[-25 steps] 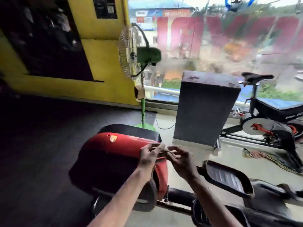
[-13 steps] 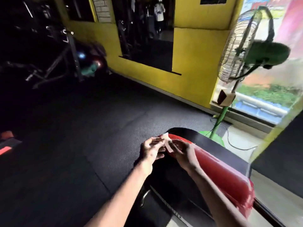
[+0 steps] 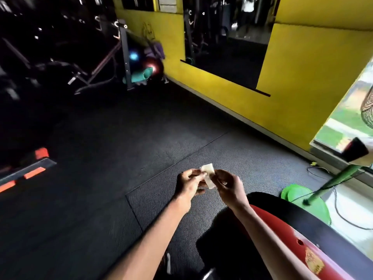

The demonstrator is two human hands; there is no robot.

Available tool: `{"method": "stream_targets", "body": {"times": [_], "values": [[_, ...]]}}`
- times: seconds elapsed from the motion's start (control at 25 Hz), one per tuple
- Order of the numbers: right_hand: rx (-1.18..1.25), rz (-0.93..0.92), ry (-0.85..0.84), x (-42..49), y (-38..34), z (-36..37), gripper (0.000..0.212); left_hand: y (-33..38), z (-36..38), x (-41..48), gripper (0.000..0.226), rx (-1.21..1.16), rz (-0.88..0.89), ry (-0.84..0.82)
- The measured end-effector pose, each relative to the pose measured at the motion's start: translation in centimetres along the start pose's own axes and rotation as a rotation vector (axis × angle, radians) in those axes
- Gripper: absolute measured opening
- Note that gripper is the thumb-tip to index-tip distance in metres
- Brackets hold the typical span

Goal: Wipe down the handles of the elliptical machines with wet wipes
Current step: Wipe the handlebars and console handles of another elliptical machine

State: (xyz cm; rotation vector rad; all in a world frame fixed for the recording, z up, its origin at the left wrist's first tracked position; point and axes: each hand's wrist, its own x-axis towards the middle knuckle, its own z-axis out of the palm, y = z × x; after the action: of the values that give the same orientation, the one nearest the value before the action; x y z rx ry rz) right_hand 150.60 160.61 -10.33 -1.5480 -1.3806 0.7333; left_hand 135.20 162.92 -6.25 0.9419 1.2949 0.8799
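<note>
**Both hands are holding a small folded wet wipe [image 3: 208,171] in the air, just left of the elliptical machine [image 3: 286,247].**

The left hand [image 3: 188,184] is pinching the wipe's left edge and the right hand [image 3: 229,185] its right edge, so each grip is closed on the wipe. The pale wipe is standing roughly upright between the fingertips, over the dark rubber floor [image 3: 141,138]. The machine's red housing is lying at the near right, partly under the right forearm. A green fan base [image 3: 298,199] is sitting farther right, with a slanting green pole rising from it and a dark cable [image 3: 343,217] trailing beside it. A yellow wall [image 3: 302,77] is running along the far right, and dim gym equipment [image 3: 101,63] is filling the far left.
</note>
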Motion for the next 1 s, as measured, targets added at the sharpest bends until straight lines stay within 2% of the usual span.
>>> {"method": "stream_targets", "body": {"times": [0.12,0.28,0.52,0.68,0.8,1.0], "values": [[-0.057,0.024,0.054,6.7,1.6,3.1,0.021,2.3,-1.8,8.0,0.011,0.041,0.001,-0.086],[-0.002,0.153,0.304,14.0,1.6,5.5,0.01,7.1,-2.0,17.1,0.029,0.151,0.106,-0.29],[0.003,0.248,0.546,22.2,1.4,4.7,0.01,12.3,2.4,27.7,0.022,0.306,0.159,-0.491],[-0.014,0.318,0.757,25.9,4.0,0.3,0.011,14.3,9.6,32.6,0.018,0.367,0.148,-0.723],[0.006,0.324,0.906,28.5,6.4,-3.9,0.023,15.7,16.4,35.7,0.01,0.412,0.152,-0.879],[-0.045,0.305,1.136,30.8,9.4,-12.3,0.019,16.4,29.8,38.2,0.008,0.413,0.087,-1.164]]}}
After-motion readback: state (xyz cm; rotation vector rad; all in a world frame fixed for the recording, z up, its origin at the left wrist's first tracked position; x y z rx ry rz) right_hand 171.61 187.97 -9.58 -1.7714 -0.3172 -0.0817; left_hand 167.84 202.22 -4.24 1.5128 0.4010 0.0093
